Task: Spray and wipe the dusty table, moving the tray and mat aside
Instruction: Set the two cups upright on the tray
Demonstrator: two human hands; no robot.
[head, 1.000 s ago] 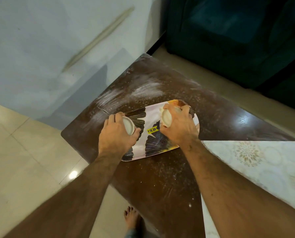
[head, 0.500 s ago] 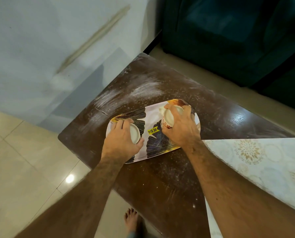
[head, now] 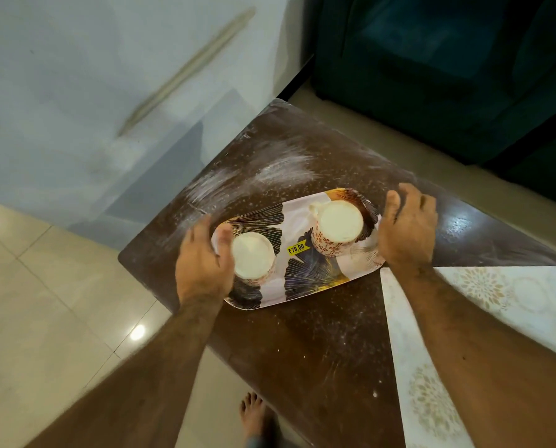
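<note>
Looking down, I see the dark brown surface [head: 302, 350] taking up most of my view, speckled with white dust and streaked with a pale smear near its far left corner. Off its left edge lies the cream tiled floor [head: 43, 318], and my bare foot [head: 254, 412] shows below the near edge. A pale mat [head: 512, 318] with a round floral pattern covers the near right part of the surface, passing under my right forearm. Just left of the mat's corner sits the tray [head: 302, 282], white with dark fan-shaped leaves and a yellow price sticker [head: 297, 248] near its middle. Two cups stand on it: the left cup [head: 253, 258] and the right cup [head: 339, 227], both cream inside with small red patterning on their sides. My left hand [head: 202, 260] is at the tray's left end, thumb over the rim beside the left cup, the other fingers hidden below the edge, so it grips the tray. My right hand [head: 407, 227] is at the right end with fingers curled down over the rim, gripping the tray there
</note>
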